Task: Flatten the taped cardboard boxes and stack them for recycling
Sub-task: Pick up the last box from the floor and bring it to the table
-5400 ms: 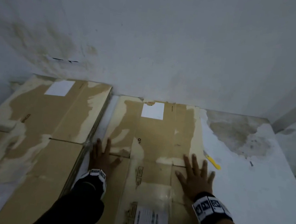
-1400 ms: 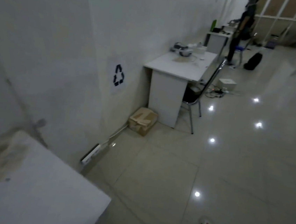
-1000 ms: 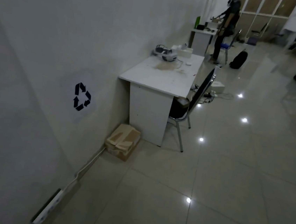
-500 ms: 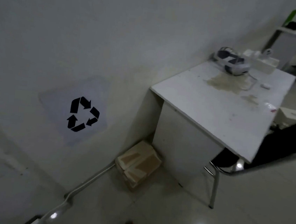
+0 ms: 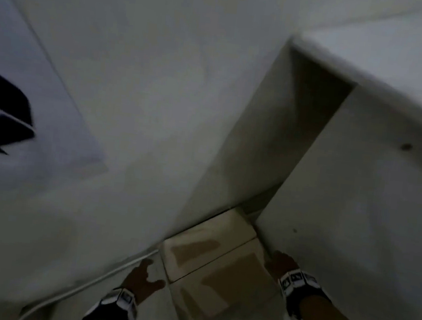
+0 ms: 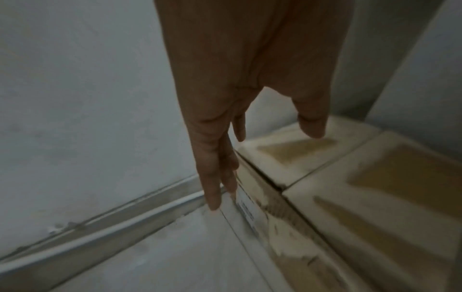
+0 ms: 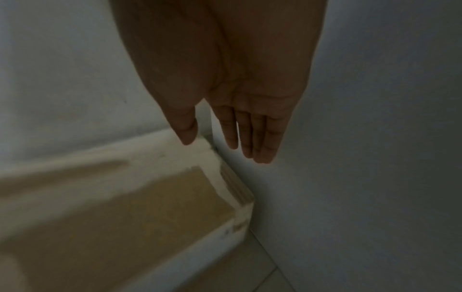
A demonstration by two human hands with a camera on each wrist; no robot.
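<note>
A closed brown cardboard box (image 5: 219,265) with pale torn patches sits on the floor, wedged between the wall and a white desk's side panel (image 5: 356,201). My left hand (image 5: 144,275) reaches down at the box's left side, fingers straight, thumb spread over the top; the left wrist view shows the fingers (image 6: 215,177) along the box's left face (image 6: 262,207). My right hand (image 5: 278,262) hangs at the box's right edge with straight fingers (image 7: 255,138), in the narrow gap between the box (image 7: 112,207) and the desk panel (image 7: 362,158). Neither hand grips anything.
A white cable duct (image 5: 93,277) runs along the bottom of the wall (image 5: 158,102) left of the box. A paper sign with a black recycling mark (image 5: 1,111) hangs on the wall at left. The desk top (image 5: 397,62) overhangs at upper right. Pale tiled floor (image 6: 150,256) lies left of the box.
I left the table of flattened boxes, crossed the room to the box on the floor beside the desk, and bent down. Both hands have now come into view at the box's sides.
</note>
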